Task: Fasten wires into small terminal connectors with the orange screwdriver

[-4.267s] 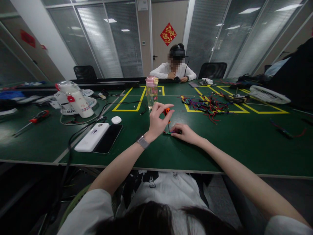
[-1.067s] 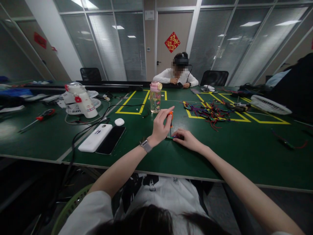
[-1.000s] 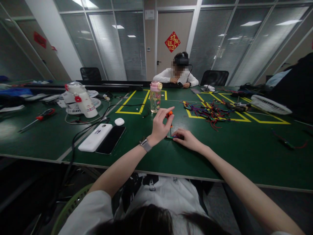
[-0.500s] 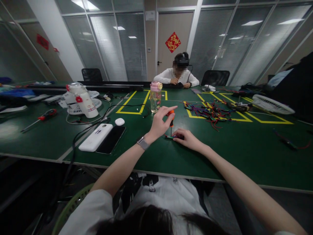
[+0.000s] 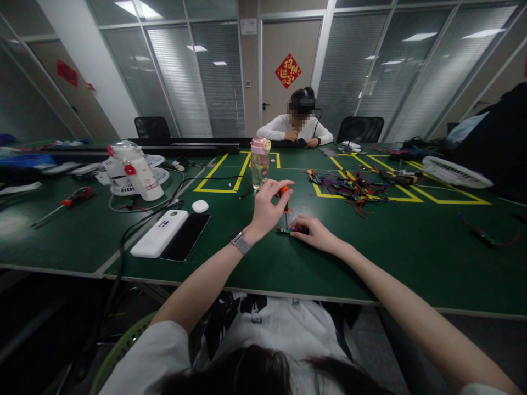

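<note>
Head view: left hand (image 5: 265, 208) pinches the orange handle of a small screwdriver (image 5: 285, 204) between thumb and fingers, closed on it, shaft upright with the tip down on a small green circuit board (image 5: 285, 231). Right hand (image 5: 313, 231) lies flat on the green table (image 5: 411, 247), fingers pressed onto the board's right end, pinning it; whether they curl round it, cannot tell. Board sits on the table near the front edge, just under both hands. Silver watch (image 5: 239, 242) on the left wrist. Behind the hands stands a clear water bottle with pink lid (image 5: 259, 163); right of it a tangle of coloured wires and boards (image 5: 349, 185) inside a yellow tape square. To the left lie a white power bank (image 5: 160, 232) touching a black phone (image 5: 185, 236), a white earbud case (image 5: 200, 206), a white fan (image 5: 134, 170) and a red-handled screwdriver (image 5: 63, 203). Another person (image 5: 295, 129) sits at the far end, hands together on the table
</note>
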A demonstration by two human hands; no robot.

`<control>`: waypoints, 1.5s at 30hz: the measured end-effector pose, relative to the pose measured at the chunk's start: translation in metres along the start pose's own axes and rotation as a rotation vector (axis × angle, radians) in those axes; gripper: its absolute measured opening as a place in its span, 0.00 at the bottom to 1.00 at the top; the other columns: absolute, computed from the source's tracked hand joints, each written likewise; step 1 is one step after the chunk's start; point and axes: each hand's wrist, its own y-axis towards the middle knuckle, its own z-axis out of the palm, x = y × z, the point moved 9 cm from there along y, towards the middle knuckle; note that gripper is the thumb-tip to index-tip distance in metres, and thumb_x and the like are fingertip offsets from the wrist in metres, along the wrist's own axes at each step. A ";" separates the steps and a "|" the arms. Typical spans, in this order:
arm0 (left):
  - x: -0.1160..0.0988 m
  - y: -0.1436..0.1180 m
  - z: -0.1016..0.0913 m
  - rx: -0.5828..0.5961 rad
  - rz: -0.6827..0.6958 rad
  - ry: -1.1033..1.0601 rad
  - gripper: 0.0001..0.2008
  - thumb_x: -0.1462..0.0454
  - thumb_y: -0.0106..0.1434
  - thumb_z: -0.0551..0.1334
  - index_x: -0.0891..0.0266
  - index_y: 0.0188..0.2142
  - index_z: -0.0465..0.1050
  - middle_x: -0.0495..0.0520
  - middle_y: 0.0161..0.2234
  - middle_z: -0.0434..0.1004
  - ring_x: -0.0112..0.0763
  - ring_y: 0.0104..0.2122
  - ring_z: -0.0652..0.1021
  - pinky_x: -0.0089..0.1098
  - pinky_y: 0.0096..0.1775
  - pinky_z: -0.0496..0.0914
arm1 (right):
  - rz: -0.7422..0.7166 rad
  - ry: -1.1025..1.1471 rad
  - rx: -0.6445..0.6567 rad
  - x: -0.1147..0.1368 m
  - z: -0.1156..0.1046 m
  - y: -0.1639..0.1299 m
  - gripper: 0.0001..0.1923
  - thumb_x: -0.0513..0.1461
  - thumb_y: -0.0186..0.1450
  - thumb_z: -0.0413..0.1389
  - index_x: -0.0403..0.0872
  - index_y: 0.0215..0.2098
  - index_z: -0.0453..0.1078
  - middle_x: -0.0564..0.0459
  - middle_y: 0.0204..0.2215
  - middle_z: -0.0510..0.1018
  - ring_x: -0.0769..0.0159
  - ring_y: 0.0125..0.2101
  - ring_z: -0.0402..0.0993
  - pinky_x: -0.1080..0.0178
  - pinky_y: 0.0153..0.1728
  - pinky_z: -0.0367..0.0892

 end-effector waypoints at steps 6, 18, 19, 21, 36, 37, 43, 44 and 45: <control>0.007 -0.001 -0.004 -0.028 -0.033 0.064 0.11 0.58 0.73 0.57 0.57 0.48 0.76 0.52 0.38 0.72 0.31 0.38 0.75 0.34 0.42 0.72 | 0.001 -0.004 0.000 0.001 -0.001 0.000 0.05 0.36 0.65 0.60 0.44 0.39 0.77 0.51 0.32 0.74 0.65 0.31 0.71 0.62 0.36 0.67; -0.004 -0.005 0.000 -0.019 0.042 -0.012 0.10 0.58 0.69 0.64 0.58 0.46 0.76 0.52 0.38 0.75 0.32 0.38 0.76 0.35 0.44 0.72 | -0.009 -0.017 -0.007 0.002 -0.002 0.000 0.05 0.35 0.64 0.60 0.45 0.39 0.77 0.52 0.31 0.73 0.66 0.30 0.70 0.63 0.35 0.67; -0.004 -0.004 0.000 -0.022 0.045 -0.006 0.10 0.57 0.68 0.65 0.58 0.45 0.77 0.51 0.37 0.74 0.32 0.38 0.75 0.35 0.43 0.72 | -0.010 -0.017 -0.007 0.002 -0.002 0.000 0.05 0.35 0.64 0.60 0.45 0.38 0.77 0.52 0.31 0.74 0.66 0.30 0.70 0.62 0.35 0.67; -0.003 -0.004 0.001 -0.001 0.031 -0.006 0.11 0.56 0.71 0.62 0.58 0.46 0.77 0.52 0.37 0.73 0.33 0.38 0.75 0.35 0.44 0.72 | -0.016 -0.013 -0.010 0.002 -0.002 0.001 0.05 0.36 0.64 0.60 0.45 0.38 0.77 0.52 0.31 0.74 0.66 0.30 0.70 0.62 0.35 0.67; -0.008 -0.008 0.000 -0.049 0.052 -0.001 0.09 0.58 0.70 0.62 0.59 0.45 0.76 0.52 0.37 0.73 0.32 0.38 0.75 0.35 0.44 0.72 | -0.006 -0.017 -0.004 0.001 -0.001 0.000 0.05 0.36 0.64 0.60 0.45 0.39 0.77 0.51 0.32 0.75 0.65 0.31 0.71 0.62 0.35 0.67; -0.008 -0.008 0.000 -0.044 0.048 -0.001 0.10 0.58 0.71 0.61 0.59 0.46 0.76 0.52 0.37 0.73 0.32 0.38 0.75 0.35 0.45 0.72 | -0.008 -0.015 -0.006 0.001 -0.001 0.000 0.05 0.36 0.64 0.60 0.45 0.39 0.77 0.51 0.32 0.75 0.65 0.31 0.71 0.62 0.35 0.67; 0.000 -0.009 0.009 0.028 -0.012 -0.052 0.18 0.60 0.76 0.48 0.57 0.60 0.69 0.59 0.55 0.74 0.38 0.54 0.74 0.42 0.56 0.69 | -0.025 -0.014 -0.010 0.001 -0.001 0.001 0.05 0.36 0.65 0.60 0.45 0.39 0.77 0.51 0.32 0.75 0.66 0.30 0.71 0.62 0.35 0.68; 0.002 -0.010 0.010 0.031 -0.024 -0.066 0.19 0.60 0.76 0.48 0.57 0.61 0.67 0.60 0.57 0.73 0.38 0.55 0.75 0.42 0.56 0.69 | -0.024 -0.013 -0.009 0.001 -0.001 0.000 0.05 0.36 0.65 0.60 0.45 0.39 0.77 0.51 0.32 0.74 0.66 0.30 0.71 0.63 0.35 0.68; 0.004 -0.010 0.010 0.031 -0.038 -0.080 0.19 0.60 0.76 0.48 0.57 0.62 0.66 0.60 0.59 0.72 0.38 0.55 0.75 0.42 0.56 0.70 | -0.022 -0.013 -0.009 0.001 -0.001 0.000 0.05 0.36 0.65 0.60 0.45 0.39 0.77 0.51 0.32 0.74 0.66 0.30 0.71 0.63 0.35 0.68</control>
